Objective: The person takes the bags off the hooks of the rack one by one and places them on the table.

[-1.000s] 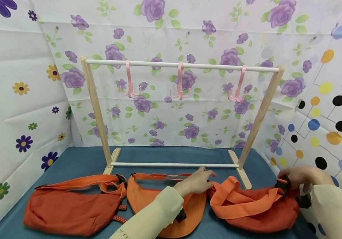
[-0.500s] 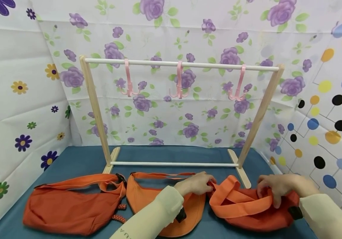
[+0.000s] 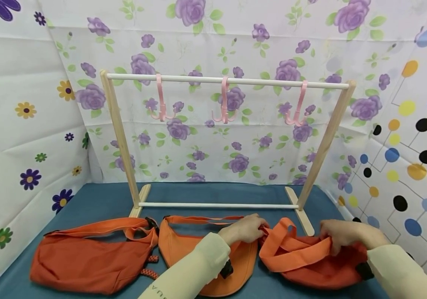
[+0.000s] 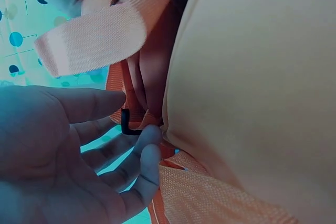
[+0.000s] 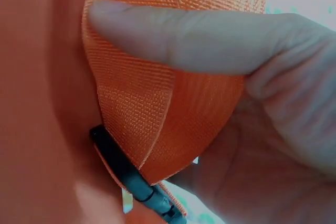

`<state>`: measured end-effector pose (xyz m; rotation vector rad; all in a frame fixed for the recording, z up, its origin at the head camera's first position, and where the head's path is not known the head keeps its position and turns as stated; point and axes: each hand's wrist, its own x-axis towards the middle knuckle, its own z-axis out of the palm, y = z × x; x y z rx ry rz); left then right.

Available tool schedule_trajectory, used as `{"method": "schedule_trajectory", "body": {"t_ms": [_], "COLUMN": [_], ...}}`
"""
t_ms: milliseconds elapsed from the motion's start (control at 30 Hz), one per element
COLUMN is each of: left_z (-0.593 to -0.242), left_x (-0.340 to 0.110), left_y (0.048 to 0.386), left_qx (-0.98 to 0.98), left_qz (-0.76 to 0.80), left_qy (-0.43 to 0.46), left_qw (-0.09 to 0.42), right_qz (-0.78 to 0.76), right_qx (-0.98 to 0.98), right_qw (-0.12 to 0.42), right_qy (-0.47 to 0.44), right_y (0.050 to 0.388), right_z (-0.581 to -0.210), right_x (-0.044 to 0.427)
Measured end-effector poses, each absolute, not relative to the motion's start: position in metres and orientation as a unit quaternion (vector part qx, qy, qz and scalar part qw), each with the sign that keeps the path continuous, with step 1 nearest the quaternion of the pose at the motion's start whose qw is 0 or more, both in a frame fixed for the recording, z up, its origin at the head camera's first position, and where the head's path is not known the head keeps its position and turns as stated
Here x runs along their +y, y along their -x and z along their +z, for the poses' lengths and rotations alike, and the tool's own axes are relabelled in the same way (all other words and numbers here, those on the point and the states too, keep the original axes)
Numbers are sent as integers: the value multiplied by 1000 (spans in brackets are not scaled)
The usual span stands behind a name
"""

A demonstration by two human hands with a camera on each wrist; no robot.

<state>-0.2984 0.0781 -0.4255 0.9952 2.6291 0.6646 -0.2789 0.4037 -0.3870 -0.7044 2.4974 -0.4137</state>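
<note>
A red-orange waist bag (image 3: 333, 270) with a broad orange strap (image 3: 303, 257) lies on the right of the table. At its left end my left hand (image 3: 246, 229) pinches the bag's corner; the left wrist view has thumb and fingertips around the webbing beside a black loop (image 4: 126, 121). My right hand (image 3: 344, 234) grips the strap near the bag's right end. In the right wrist view the thumb (image 5: 168, 32) lies across the strap, the other fingers are mostly hidden behind it, and a black buckle (image 5: 126, 166) hangs below.
A lighter orange bag (image 3: 243, 270) lies in the middle, partly under my left forearm. Left of it is another red-orange bag (image 3: 86, 263). Behind stands a wooden rack (image 3: 121, 137) whose white rod (image 3: 194, 79) carries pink hooks (image 3: 224, 101). Patterned cloth walls surround the blue table (image 3: 213, 191).
My right hand has moved left from the bag's right end and buckle onto the strap, which has shifted slightly left. The left hand's fingers have lowered and curled onto the bag's left corner.
</note>
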Motion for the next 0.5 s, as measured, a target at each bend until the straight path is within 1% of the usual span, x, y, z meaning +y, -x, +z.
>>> {"method": "schedule_trajectory", "body": {"t_ms": [133, 167, 200, 300, 400, 500], "left_z": [-425, -425, -425, -424, -423, -423], "left_x": [75, 74, 73, 70, 70, 69], "left_y": [300, 300, 301, 302, 302, 303], "left_qx": [895, 892, 889, 884, 882, 877], "left_qz": [262, 273, 284, 305, 316, 329], "left_qy": [-336, -334, -330, -323, -316, -313], "left_qw": [135, 137, 140, 145, 152, 153], "right_qz": [-207, -222, -230, -245, -199, -138], "right_qx": [911, 910, 912, 929, 958, 977], "right_qw": [198, 177, 144, 80, 25, 22], "right_qy": [297, 303, 308, 265, 202, 158], "right_y": [290, 295, 299, 311, 321, 328], "right_z": [-379, -378, -378, -378, -385, -393], "right_x": [417, 420, 425, 435, 443, 447]}}
